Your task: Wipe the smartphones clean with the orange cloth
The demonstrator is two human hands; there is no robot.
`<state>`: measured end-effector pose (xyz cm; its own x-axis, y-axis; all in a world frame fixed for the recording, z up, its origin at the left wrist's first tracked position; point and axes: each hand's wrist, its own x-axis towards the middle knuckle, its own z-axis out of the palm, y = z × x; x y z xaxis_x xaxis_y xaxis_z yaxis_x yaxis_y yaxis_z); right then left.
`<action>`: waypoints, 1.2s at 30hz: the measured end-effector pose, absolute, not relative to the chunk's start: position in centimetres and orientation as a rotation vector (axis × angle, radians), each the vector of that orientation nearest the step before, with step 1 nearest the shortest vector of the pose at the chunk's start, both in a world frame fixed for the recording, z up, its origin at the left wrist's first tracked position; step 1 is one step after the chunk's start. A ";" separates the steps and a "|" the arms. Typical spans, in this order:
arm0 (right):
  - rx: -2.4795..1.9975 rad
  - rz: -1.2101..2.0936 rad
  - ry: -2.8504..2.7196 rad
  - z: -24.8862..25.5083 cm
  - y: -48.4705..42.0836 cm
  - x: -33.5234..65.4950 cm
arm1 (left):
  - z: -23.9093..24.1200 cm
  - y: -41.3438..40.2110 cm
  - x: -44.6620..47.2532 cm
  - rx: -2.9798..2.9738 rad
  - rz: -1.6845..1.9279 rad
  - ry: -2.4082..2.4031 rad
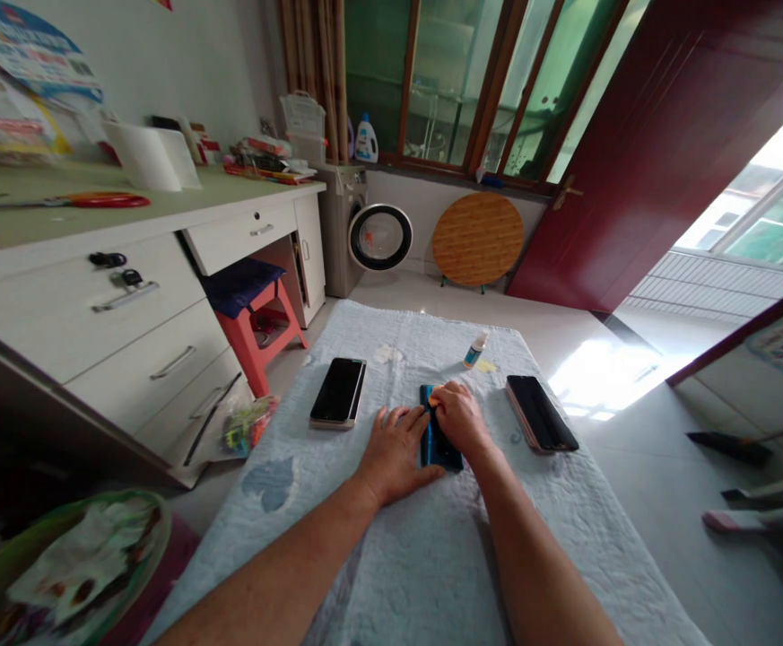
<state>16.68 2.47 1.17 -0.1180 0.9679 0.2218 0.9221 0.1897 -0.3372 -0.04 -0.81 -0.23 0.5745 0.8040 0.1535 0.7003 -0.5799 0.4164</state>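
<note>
A blue smartphone (446, 456) lies on the cloth-covered table between my two hands. My left hand (397, 451) is flat with its fingers spread, its fingertips and thumb against the phone's left edge. Over the upper part of the phone, my right hand (458, 417) is closed on a small orange cloth (435, 397), pressed to the phone's surface. Most of that cloth is hidden by the fingers. To the left lies a dark-screened phone (339, 391), and to the right another dark-screened phone (543, 414). A small white spray bottle (475, 350) with a blue label stands behind my right hand.
The light blue patterned tablecloth (391, 574) covers the table. A filled waste bin (155, 547) stands at the lower left. Further off are a white desk (162, 314), a red stool (256, 332), a washing machine (337, 251) with its door swung out, and a round wooden tabletop (477, 238).
</note>
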 end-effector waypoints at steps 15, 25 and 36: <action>-1.966 0.179 -2.006 1.6 2.5 18.4 | -0.5 -0.6 -0.3 2.502 0.455 1.208; -1.780 0.226 -2.108 1.8 2.1 16.7 | -0.5 -0.7 -0.3 2.481 0.542 1.217; -1.810 0.244 -2.013 1.6 2.2 16.6 | -0.3 -0.6 -0.4 2.466 0.514 1.220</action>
